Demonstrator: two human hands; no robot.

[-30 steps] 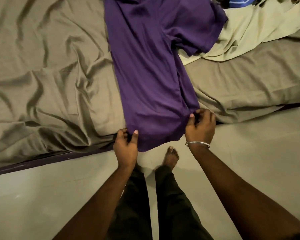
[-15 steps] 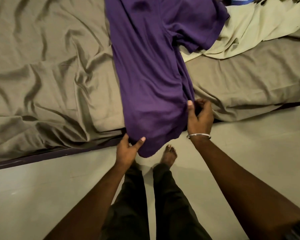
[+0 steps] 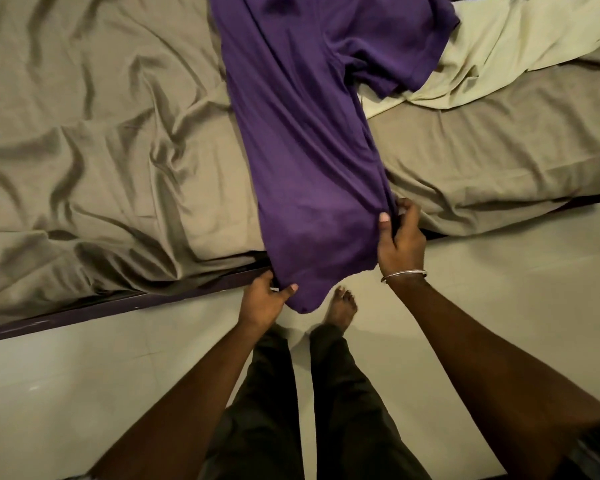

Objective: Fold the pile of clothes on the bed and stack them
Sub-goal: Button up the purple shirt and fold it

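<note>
Purple shirt (image 3: pixel 302 140) lies lengthwise on bed (image 3: pixel 101 150), hem now dragged further off the edge, left hand (image 3: pixel 262 301) and right hand (image 3: pixel 400 242) fingers pinching hem corners, so folding is barely started.

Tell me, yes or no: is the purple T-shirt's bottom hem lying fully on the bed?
No, the purple T-shirt hangs its hem past the bed edge, pinched by the left hand and right hand.
</note>
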